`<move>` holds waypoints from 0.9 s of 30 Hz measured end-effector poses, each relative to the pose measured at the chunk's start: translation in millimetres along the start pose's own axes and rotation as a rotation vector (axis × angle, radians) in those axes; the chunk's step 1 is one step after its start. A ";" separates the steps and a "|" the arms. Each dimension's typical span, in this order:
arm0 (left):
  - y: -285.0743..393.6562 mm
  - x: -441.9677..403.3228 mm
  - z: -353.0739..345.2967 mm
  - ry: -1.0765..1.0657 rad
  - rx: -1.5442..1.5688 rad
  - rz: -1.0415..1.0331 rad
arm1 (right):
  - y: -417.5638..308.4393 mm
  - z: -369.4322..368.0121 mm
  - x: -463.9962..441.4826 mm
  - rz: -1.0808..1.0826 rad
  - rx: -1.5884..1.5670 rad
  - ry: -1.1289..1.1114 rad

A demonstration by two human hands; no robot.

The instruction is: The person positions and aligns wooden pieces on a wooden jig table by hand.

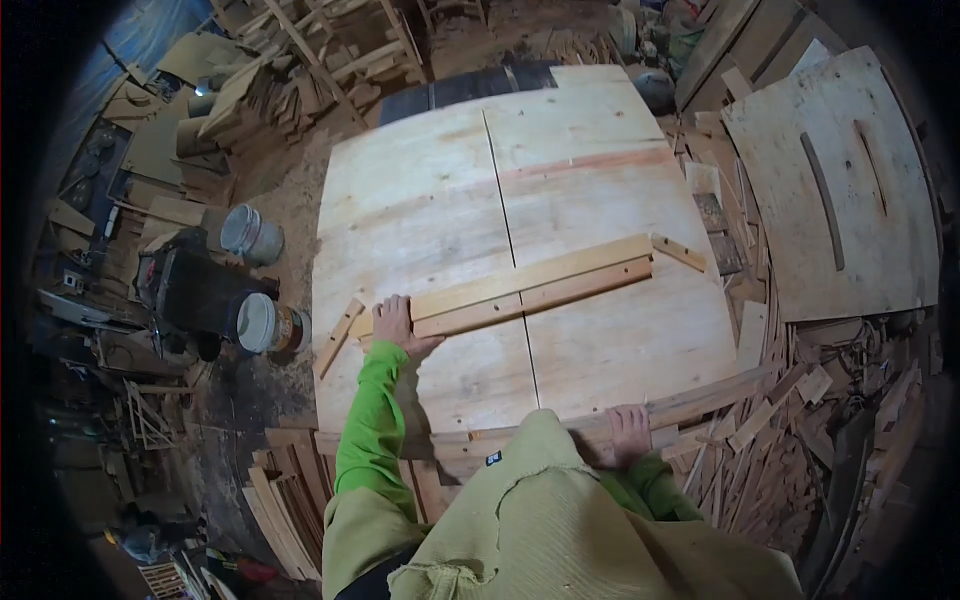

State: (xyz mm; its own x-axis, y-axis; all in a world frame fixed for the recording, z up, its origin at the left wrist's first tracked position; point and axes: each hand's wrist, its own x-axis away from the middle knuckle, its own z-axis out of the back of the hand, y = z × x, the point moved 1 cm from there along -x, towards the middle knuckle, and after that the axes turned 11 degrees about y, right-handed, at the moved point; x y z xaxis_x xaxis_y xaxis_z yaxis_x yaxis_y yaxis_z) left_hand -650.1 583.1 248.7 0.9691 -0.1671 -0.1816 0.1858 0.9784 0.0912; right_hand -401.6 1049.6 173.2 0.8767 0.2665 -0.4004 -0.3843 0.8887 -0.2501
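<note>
My left hand [393, 322] is closed over the left end of a long wooden batten [540, 274], its thumb stretched toward the right. Another batten [590, 287] with dark holes lies along its near side. Both cross the pale plywood panel [420, 200] at a slant. A short wood strip [341, 338] lies left of my hand, and a second short strip [678, 252] is by the battens' right end. At the front edge, my right hand [630, 432] has its fingers hooked over a wooden rail [690, 402]; the thumb is hard to make out.
Two buckets, a grey one [252, 236] and a white-topped one [270, 323], stand on the left floor. A plywood sheet [840, 190] with two slots leans at the right. Wood offcuts [740, 440] are heaped at front right, stacked boards [285, 500] at front left.
</note>
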 end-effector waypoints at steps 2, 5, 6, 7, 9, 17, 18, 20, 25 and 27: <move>2.5 -1.5 0.9 0.005 -0.020 0.011 | 7.6 -14.4 14.8 0.064 0.137 0.060; 5.1 -2.0 3.0 0.033 -0.021 0.003 | -11.5 16.2 -21.8 -0.071 -0.059 0.084; 4.1 -1.7 1.8 0.031 -0.022 -0.005 | -8.3 14.5 -20.5 -0.050 -0.054 0.083; 2.6 -2.6 1.0 0.031 -0.022 -0.013 | -5.2 11.9 -17.1 -0.034 -0.053 0.083; -0.3 -5.1 -2.0 0.038 -0.018 -0.024 | 0.0 4.3 -10.4 -0.014 -0.046 0.086; 4.6 -6.0 1.8 0.043 -0.005 0.016 | 15.0 -36.9 24.9 0.067 0.033 0.125; 5.0 -5.4 1.6 0.059 0.000 0.017 | 6.8 -19.1 8.4 0.046 -0.017 0.104; 6.0 -4.9 1.9 0.093 0.011 0.016 | -2.3 6.6 -10.0 0.021 -0.073 0.076; 12.0 -4.4 3.5 0.140 0.020 0.049 | 0.3 5.2 -6.9 0.008 -0.082 0.069; 13.6 -5.1 4.9 0.134 0.013 0.048 | -6.6 20.7 -19.6 -0.036 -0.137 0.056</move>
State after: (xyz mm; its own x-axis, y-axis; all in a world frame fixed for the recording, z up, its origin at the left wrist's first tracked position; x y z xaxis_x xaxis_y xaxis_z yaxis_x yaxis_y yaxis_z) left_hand -651.7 596.6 255.6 0.9467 -0.1014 -0.3058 0.1425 0.9831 0.1152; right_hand -410.2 1046.3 200.9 0.8745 0.2112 -0.4366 -0.3925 0.8370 -0.3813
